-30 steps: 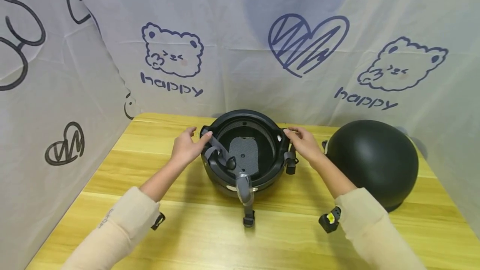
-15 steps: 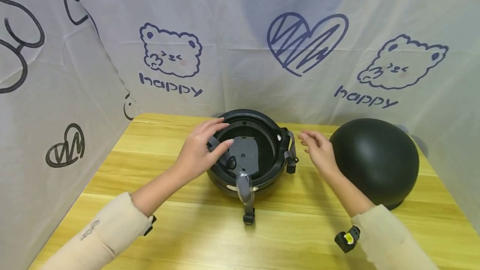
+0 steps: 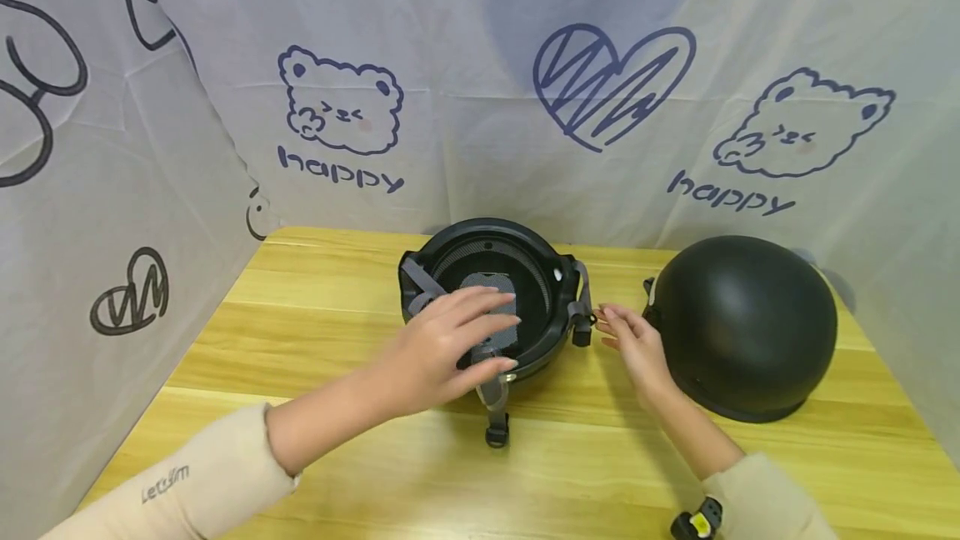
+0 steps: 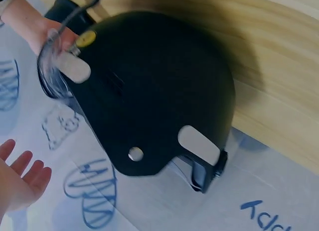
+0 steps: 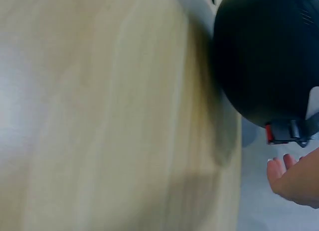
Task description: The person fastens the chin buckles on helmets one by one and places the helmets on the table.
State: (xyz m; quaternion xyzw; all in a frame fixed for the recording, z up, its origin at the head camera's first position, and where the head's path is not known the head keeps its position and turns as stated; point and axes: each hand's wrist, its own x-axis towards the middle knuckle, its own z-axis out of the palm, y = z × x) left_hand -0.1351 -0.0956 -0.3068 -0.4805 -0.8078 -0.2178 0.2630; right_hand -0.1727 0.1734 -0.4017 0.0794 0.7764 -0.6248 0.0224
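Note:
A black helmet (image 3: 551, 348) lies upside down on the table, its padded inside facing up. My left hand (image 3: 450, 348) is over its near left part, fingers spread and loosely bent, holding nothing; it hides part of the straps. In the left wrist view that hand (image 4: 22, 183) appears beside the helmet, apart from it. Near the black buckle (image 3: 581, 336) on the helmet's right side is my right hand (image 3: 633, 352), fingers slightly bent. A small gap shows between this hand (image 5: 296, 178) and the red-marked buckle (image 5: 285, 132) in the right wrist view. A grey strap (image 3: 492, 394) hangs over the near rim.
A second black helmet (image 3: 750, 323) sits dome up at the right, close to my right forearm. The wooden table (image 3: 337, 473) ends at a white cloth (image 3: 480, 165) with drawings behind, and more cloth stands at the left side.
Both hands have come off the upturned helmet's side rims. The left hand moved right and nearer, over the helmet; the right hand moved outward, then nearer, toward the side buckle. The helmet stays put.

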